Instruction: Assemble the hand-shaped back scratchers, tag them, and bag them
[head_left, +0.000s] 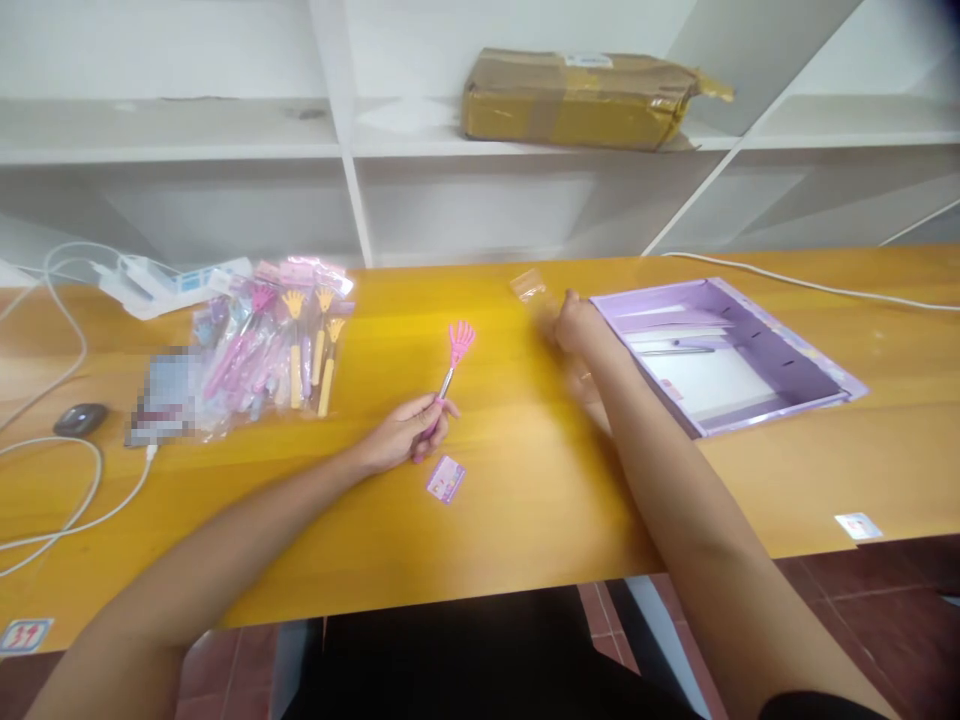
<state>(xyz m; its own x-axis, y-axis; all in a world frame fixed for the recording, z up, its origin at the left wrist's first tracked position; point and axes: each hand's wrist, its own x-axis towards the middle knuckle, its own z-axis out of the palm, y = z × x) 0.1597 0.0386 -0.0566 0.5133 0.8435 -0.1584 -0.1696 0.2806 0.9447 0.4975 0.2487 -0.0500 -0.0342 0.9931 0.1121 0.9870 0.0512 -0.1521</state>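
Observation:
My left hand [414,432] is closed around the handle of a pink back scratcher [461,343], whose hand-shaped head points away from me above the table. Just below that hand a small pink and purple printed card [446,479] lies on the wood. Motion smears my right hand [576,325], which is beside the left wall of a purple box [750,400]; its fingers are not clear. Close to it, on the far left side, is a small clear plastic piece [529,286]. Several wrapped back scratchers [292,345] with pink, yellow and blue heads are piled at the left.
White cables, a power strip [176,285], a dark computer mouse [81,420] and a blurred-out device [161,400] occupy the table's left side. Behind the table [525,510] stand white shelves bearing a taped cardboard box [577,100]. Another cable runs along the back right.

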